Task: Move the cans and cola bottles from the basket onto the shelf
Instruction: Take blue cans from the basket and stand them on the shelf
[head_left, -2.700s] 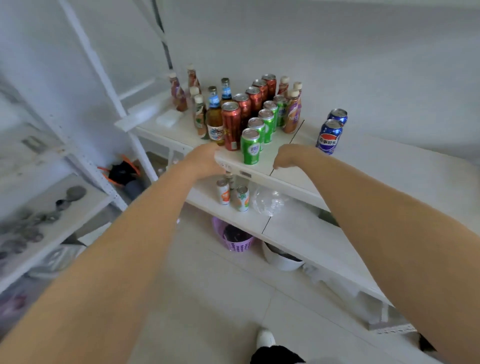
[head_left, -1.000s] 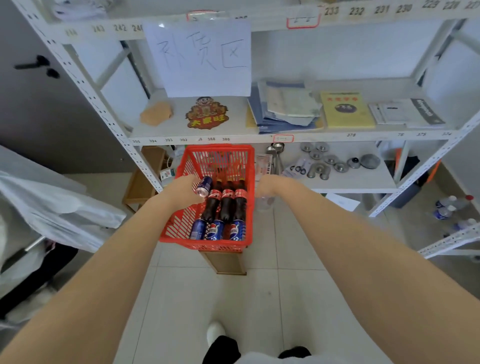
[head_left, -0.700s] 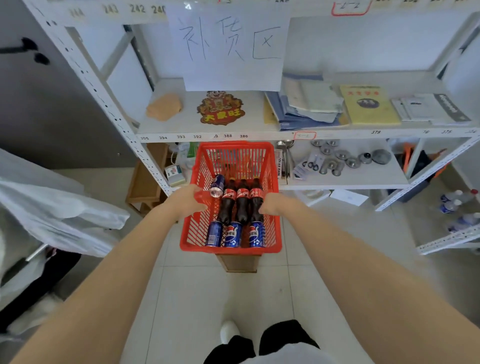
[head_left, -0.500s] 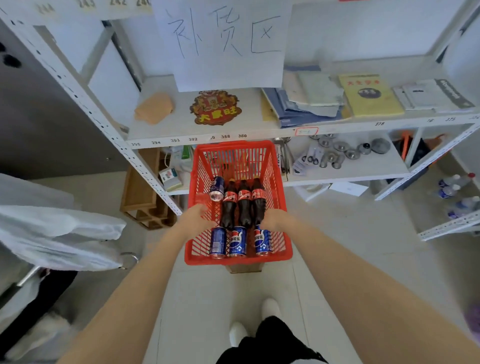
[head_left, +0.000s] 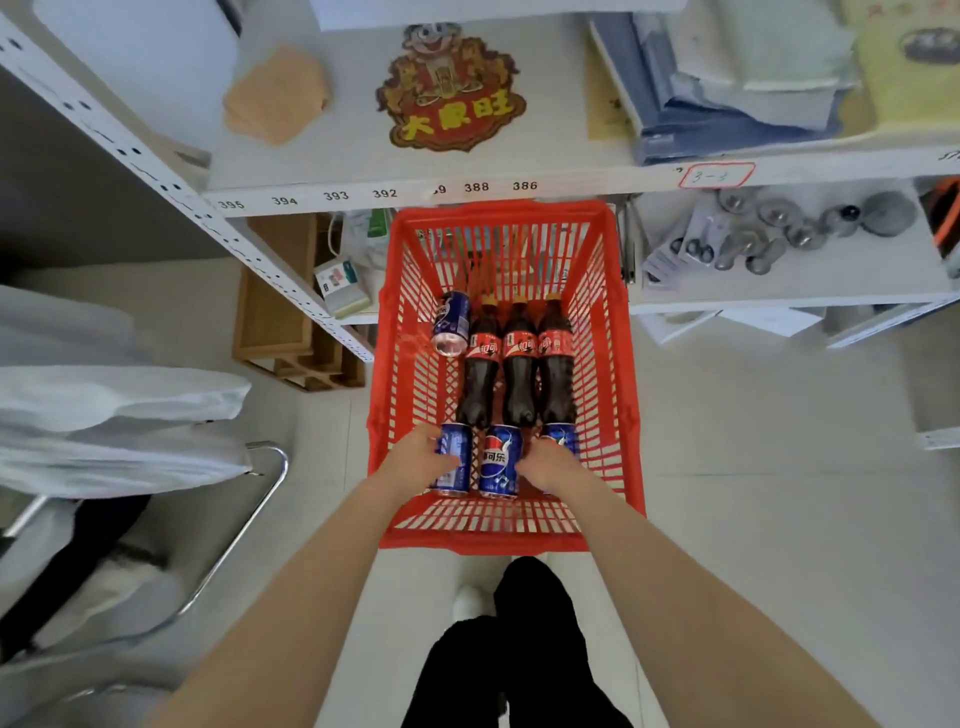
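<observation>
Tight packing in the basket (head_left: 498, 540): lifting both outer cans together could be knocking the middle can (head_left: 500, 460) or rolling the bottles (head_left: 519, 364) lying just behind. The left hand (head_left: 418, 462) is wrapping round the left can (head_left: 456, 457). The right hand (head_left: 549, 466) is lying over the right can (head_left: 563, 435), but I can't tell if it's gripping.

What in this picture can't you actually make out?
Head view, the only one:
- The right can: mostly covered by the right hand, so its label is unreadable.
- Whether the left hand already grips the left can: only the back of the hand shows.
- What the red basket stands on: hidden beneath it.
- The small metal parts on the lower shelf: too blurred to identify.
</observation>
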